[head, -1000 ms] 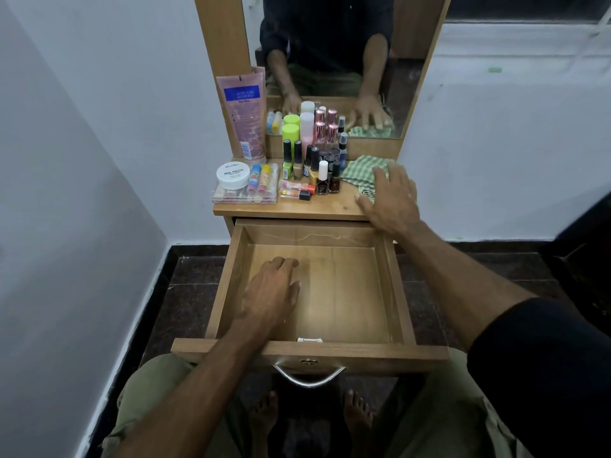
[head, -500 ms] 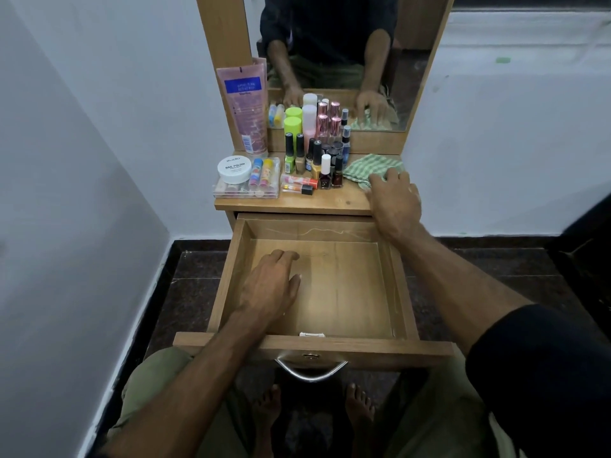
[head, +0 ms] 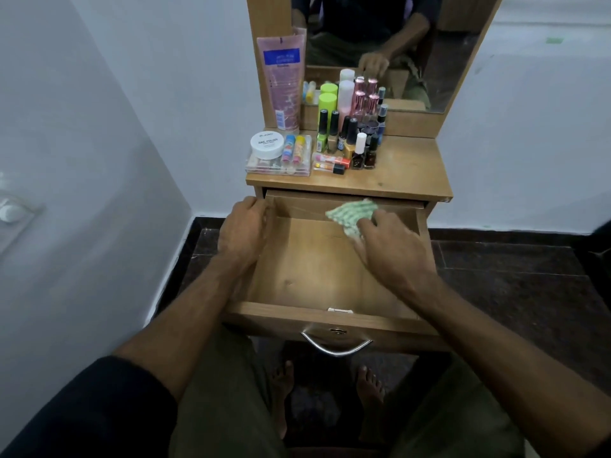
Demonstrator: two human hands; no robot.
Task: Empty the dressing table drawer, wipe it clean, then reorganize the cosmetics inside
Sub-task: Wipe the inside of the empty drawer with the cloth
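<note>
The wooden drawer (head: 307,276) is pulled out and has nothing in it but the cloth. My right hand (head: 390,249) holds a green checked cloth (head: 350,218) against the drawer's back right corner. My left hand (head: 243,231) grips the drawer's left side wall near the back. On the tabletop (head: 406,170) stand several nail polish bottles (head: 347,137) and taller bottles (head: 345,94). A white round jar (head: 266,145) and two lip balm tubes (head: 294,149) lie on a clear flat case (head: 279,165). A pink tube (head: 284,82) leans on the mirror frame.
A mirror (head: 396,44) rises behind the cosmetics. White walls close in on the left and behind. The drawer's metal handle (head: 335,345) points at my knees; my bare feet (head: 330,391) are on the dark floor below. A wall switch (head: 10,209) is at far left.
My right hand took the cloth off the tabletop and brought it down into the drawer. My left hand left the drawer floor and moved to grip the left wall.
</note>
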